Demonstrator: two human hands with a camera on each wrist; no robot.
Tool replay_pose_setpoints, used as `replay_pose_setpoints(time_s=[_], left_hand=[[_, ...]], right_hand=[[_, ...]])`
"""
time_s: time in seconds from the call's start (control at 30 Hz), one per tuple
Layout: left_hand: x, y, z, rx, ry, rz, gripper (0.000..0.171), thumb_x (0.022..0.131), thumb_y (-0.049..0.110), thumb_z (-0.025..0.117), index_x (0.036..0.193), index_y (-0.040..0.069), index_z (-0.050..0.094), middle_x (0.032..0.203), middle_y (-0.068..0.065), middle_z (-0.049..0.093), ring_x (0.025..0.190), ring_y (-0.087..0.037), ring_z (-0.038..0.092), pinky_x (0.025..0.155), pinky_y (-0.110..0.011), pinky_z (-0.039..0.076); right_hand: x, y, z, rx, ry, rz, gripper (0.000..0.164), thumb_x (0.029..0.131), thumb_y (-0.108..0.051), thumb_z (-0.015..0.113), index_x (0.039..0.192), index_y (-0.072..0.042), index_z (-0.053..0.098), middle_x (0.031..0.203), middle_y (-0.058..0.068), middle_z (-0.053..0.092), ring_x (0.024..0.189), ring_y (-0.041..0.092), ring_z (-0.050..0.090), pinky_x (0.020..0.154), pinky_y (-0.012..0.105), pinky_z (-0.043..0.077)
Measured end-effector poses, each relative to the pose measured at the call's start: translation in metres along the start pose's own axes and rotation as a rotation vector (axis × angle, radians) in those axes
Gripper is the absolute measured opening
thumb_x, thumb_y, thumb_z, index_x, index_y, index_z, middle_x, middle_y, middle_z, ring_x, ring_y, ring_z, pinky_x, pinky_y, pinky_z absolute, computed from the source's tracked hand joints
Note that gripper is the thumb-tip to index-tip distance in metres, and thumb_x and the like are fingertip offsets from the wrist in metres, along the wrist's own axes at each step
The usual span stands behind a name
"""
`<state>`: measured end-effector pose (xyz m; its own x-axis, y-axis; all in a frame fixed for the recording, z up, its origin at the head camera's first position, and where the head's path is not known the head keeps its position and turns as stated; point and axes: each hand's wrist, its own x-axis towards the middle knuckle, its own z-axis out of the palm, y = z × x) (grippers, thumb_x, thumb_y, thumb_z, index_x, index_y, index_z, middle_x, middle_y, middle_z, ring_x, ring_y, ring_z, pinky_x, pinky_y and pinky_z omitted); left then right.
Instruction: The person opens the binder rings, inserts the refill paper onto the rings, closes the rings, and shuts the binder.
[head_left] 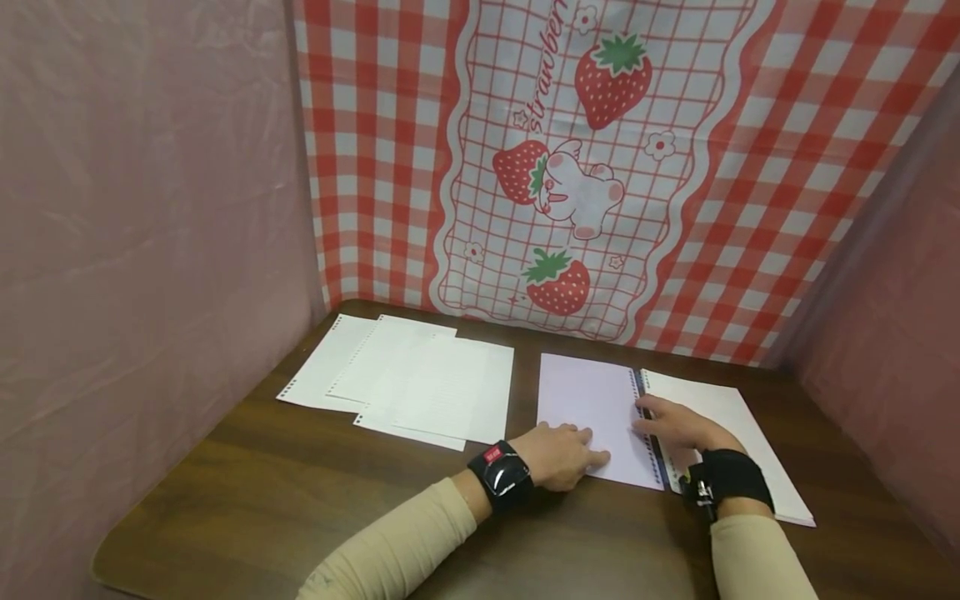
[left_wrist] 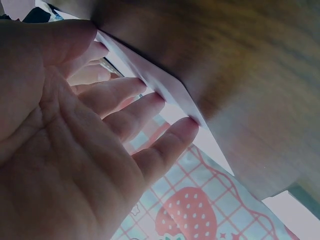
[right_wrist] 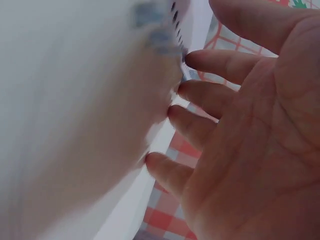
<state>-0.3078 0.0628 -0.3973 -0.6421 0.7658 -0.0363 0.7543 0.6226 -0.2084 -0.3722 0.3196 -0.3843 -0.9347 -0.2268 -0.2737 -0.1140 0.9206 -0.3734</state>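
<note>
Table (head_left: 225, 500) bears open notebook (head_left: 577, 392) on right half. Step in hand looks like settling pages; I'd press lightly, evenly, without snagging edges. Pages' long axis runs near to far, far end leaning slightly left. Loose sheets (head_left: 457, 387) lie apart, leftward. Left hand (head_left: 558, 457): fingers spread, touching lilac page. Right hand (head_left: 678, 425): fingers apart, tips by coil (head_left: 640, 383).

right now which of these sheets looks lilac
The lilac sheet left of the spiral binding, touched by the left hand; the loose sheets and right-hand page look white.
</note>
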Motion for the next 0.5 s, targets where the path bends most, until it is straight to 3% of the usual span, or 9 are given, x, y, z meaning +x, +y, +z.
replay_pose_setpoints(time_s=[0.17, 0.3, 0.5], left_hand=[[0.001, 0.000, 0.001, 0.006, -0.005, 0.005, 0.045, 0.100, 0.032, 0.060, 0.141, 0.045, 0.049, 0.132, 0.006, 0.058, 0.114, -0.013, 0.059, 0.084, -0.036, 0.058], [0.003, -0.002, 0.003, 0.004, -0.007, 0.005, 0.045, 0.100, 0.032, 0.060, 0.141, 0.045, 0.050, 0.133, 0.007, 0.058, 0.114, -0.013, 0.059, 0.085, -0.036, 0.058], [0.004, 0.001, 0.003, 0.004, 0.001, 0.005, 0.044, 0.100, 0.032, 0.060, 0.141, 0.046, 0.051, 0.130, 0.007, 0.060, 0.111, -0.012, 0.060, 0.084, -0.036, 0.058]], right_hand=[[-0.004, -0.012, -0.009, -0.036, -0.040, -0.020, 0.073, 0.101, -0.040, 0.058, 0.152, 0.007, 0.034, 0.156, 0.038, 0.030, 0.144, 0.059, 0.027, 0.114, 0.072, 0.027], [-0.009, -0.022, -0.020, -0.051, -0.064, 0.017, 0.077, 0.101, -0.045, 0.055, 0.154, 0.005, 0.031, 0.155, 0.038, 0.031, 0.141, 0.060, 0.032, 0.109, 0.074, 0.031], [0.002, -0.013, -0.023, -0.057, -0.049, 0.072, 0.080, 0.102, -0.043, 0.052, 0.155, 0.010, 0.022, 0.154, 0.040, 0.030, 0.140, 0.058, 0.034, 0.111, 0.071, 0.032]])
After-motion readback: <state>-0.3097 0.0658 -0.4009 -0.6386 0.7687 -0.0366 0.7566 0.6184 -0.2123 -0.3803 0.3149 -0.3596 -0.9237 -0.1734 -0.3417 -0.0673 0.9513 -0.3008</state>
